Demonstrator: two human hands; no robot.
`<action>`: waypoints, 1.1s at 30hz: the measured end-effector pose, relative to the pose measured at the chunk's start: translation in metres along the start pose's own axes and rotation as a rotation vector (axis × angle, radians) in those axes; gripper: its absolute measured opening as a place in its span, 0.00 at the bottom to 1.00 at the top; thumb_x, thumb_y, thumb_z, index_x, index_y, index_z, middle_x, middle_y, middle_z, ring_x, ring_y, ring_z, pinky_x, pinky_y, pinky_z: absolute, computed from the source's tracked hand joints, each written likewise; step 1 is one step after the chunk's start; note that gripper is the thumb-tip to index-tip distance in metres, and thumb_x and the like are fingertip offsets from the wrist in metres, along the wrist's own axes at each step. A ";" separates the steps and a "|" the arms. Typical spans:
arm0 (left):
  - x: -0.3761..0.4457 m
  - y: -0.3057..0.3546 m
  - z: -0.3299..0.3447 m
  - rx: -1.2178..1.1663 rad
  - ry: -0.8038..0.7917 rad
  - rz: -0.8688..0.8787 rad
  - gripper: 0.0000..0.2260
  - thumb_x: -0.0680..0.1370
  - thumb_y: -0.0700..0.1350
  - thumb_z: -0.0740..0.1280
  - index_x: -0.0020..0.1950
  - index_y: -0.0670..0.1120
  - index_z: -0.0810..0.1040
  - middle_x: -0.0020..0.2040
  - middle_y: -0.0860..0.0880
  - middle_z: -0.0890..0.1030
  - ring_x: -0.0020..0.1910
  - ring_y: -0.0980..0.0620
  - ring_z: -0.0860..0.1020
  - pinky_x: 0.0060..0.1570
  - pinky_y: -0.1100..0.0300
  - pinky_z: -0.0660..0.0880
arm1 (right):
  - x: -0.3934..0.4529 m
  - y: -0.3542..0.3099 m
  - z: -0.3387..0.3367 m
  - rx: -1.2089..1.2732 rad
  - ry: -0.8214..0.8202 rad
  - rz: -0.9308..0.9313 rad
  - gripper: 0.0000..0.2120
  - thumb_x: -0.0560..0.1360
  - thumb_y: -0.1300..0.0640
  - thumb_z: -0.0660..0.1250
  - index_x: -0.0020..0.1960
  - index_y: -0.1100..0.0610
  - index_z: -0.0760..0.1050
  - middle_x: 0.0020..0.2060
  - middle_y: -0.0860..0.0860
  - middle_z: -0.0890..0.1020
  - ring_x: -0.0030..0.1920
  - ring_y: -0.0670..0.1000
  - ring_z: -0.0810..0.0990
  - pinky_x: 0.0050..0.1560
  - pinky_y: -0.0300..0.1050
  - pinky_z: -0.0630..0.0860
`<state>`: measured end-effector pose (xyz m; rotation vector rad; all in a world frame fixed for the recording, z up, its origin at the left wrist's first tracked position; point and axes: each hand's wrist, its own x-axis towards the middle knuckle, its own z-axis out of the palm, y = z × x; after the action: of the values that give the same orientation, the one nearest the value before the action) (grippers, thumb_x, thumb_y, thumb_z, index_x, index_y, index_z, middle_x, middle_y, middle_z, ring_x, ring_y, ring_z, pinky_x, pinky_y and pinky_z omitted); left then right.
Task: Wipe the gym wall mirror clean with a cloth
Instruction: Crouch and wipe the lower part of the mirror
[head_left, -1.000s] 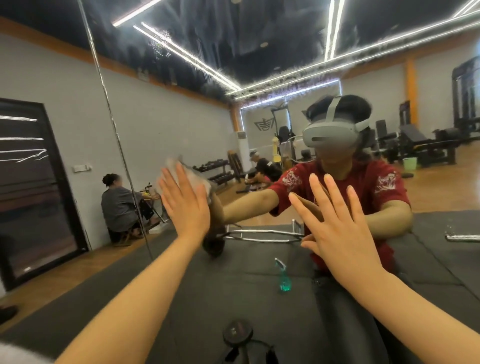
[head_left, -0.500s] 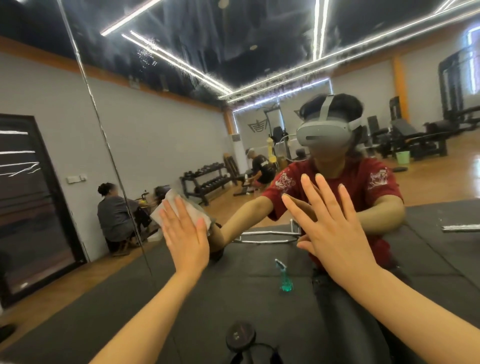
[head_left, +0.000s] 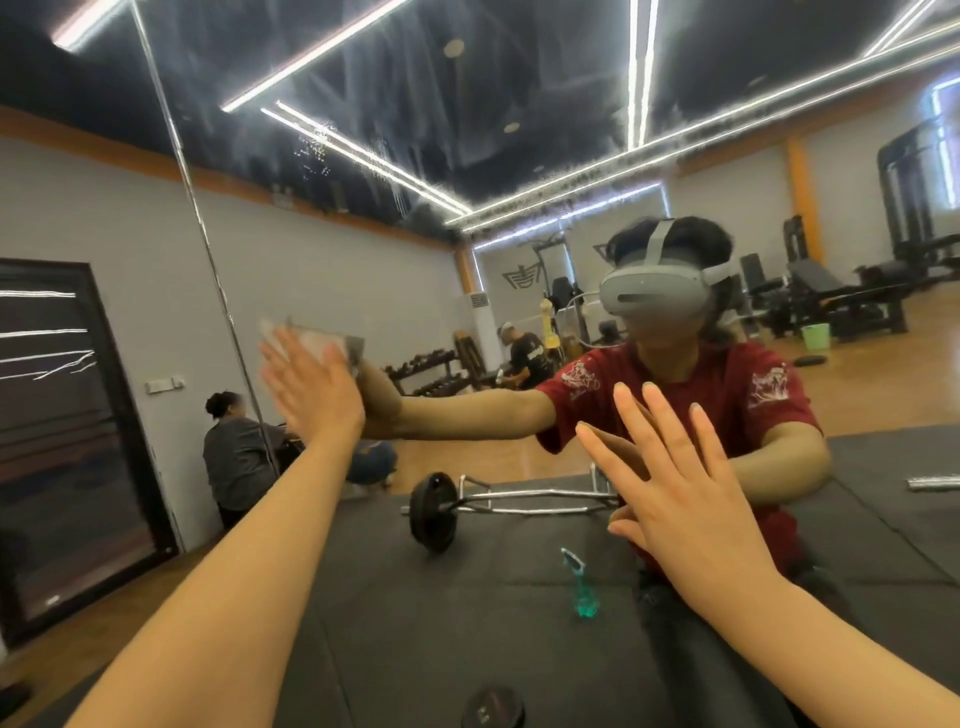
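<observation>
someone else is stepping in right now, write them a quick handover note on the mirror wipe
Left hand: flat, fingers straight, pressing the white cloth against the mirror at about head height, beside the vertical panel seam.
Right hand: open, palm flat on the glass lower and to the right, holding nothing.
Spray bottle: seen in the reflection, standing on the black floor mat.
Done: cannot tell how much has been wiped; streaks and specks show on the glass above the cloth.
Left: wipe the streaked upper area, then the rest of the panel.
</observation>
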<state>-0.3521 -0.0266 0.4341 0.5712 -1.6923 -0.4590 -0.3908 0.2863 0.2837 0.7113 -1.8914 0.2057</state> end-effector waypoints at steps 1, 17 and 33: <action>0.000 -0.001 -0.002 -0.027 -0.019 -0.078 0.27 0.85 0.52 0.50 0.81 0.46 0.45 0.81 0.43 0.44 0.80 0.43 0.44 0.76 0.49 0.42 | 0.000 0.000 0.000 0.000 -0.006 0.000 0.56 0.56 0.43 0.83 0.78 0.52 0.61 0.78 0.62 0.55 0.78 0.65 0.53 0.71 0.69 0.59; 0.061 0.004 -0.010 0.025 -0.040 0.009 0.28 0.85 0.53 0.49 0.81 0.44 0.43 0.81 0.42 0.43 0.80 0.45 0.42 0.75 0.53 0.38 | 0.000 0.001 -0.001 -0.002 -0.005 -0.006 0.57 0.54 0.41 0.83 0.77 0.51 0.62 0.78 0.62 0.57 0.77 0.64 0.55 0.70 0.68 0.58; 0.011 0.046 -0.008 0.073 -0.117 0.151 0.28 0.85 0.55 0.47 0.80 0.49 0.38 0.81 0.45 0.39 0.79 0.44 0.41 0.77 0.46 0.43 | 0.019 -0.011 -0.022 -0.011 0.043 -0.006 0.44 0.62 0.39 0.78 0.73 0.52 0.70 0.75 0.64 0.62 0.75 0.66 0.61 0.70 0.68 0.63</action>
<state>-0.3511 0.0038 0.4709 0.4722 -1.8548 -0.3285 -0.3722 0.2804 0.3083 0.6995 -1.8479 0.2054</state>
